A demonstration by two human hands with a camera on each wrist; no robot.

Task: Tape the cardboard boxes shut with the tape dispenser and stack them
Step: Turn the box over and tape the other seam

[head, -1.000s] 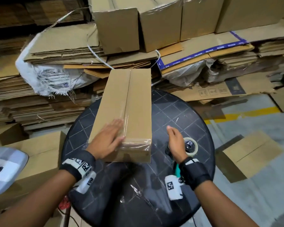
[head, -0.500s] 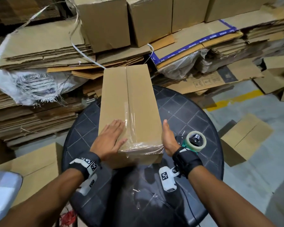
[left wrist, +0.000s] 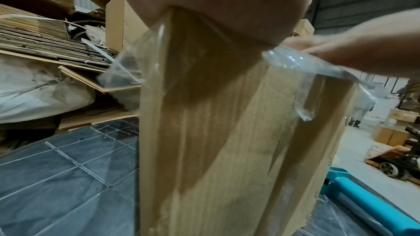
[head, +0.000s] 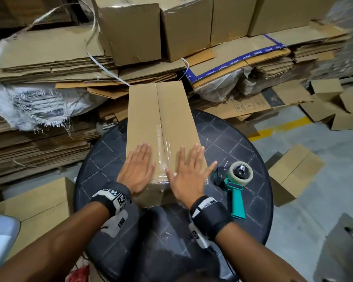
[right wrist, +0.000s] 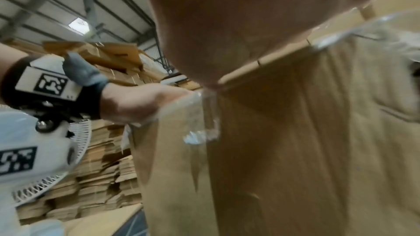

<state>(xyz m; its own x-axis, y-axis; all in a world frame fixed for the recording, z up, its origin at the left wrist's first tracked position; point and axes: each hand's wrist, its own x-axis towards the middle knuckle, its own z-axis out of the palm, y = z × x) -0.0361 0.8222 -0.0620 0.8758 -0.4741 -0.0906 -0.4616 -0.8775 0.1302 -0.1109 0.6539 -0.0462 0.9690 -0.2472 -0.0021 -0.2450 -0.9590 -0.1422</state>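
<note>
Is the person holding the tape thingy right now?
No, the tape dispenser lies on the round table while the left hand and right hand press flat on the cardboard box.

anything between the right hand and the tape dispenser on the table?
Nothing visible. The tape dispenser lies on the round table just right of the right hand, which rests flat on the cardboard box. Only bare tabletop lies between them. The left hand presses the box's other side.

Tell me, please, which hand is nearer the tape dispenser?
Right. The right hand lies flat on the box beside the tape dispenser; the left hand lies farther away.
</note>
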